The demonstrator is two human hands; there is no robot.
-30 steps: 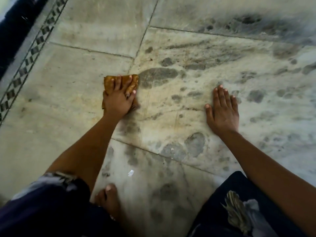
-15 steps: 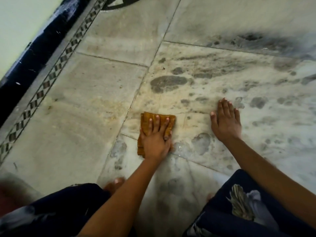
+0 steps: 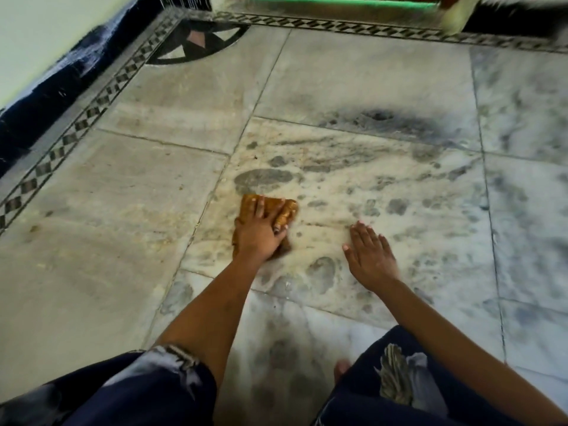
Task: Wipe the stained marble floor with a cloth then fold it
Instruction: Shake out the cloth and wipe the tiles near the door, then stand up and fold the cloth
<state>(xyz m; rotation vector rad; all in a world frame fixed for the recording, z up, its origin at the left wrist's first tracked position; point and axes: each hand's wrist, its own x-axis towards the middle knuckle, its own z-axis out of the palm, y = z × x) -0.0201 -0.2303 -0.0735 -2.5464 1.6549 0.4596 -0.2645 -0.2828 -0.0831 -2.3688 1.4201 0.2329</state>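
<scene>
A small folded orange-brown cloth (image 3: 287,209) lies flat on the marble floor (image 3: 384,186), near a tile joint. My left hand (image 3: 259,230) presses down on top of it, fingers spread over the cloth. To its right, my right hand (image 3: 370,256) rests flat on the floor, fingers apart, holding nothing. Grey blotchy stains (image 3: 264,179) mark the tile just beyond the cloth, and more dark smears (image 3: 378,116) lie farther out.
A black-and-white patterned border (image 3: 86,116) runs along the left by a dark skirting and pale wall (image 3: 37,35), and across the far edge. My knees in dark printed cloth (image 3: 399,392) fill the bottom, with a bare toe (image 3: 341,368) between them.
My left hand slid the cloth from the upper left toward me, then right and slightly forward again. The head view has lifted, showing the far border. My right hand stayed flat.
</scene>
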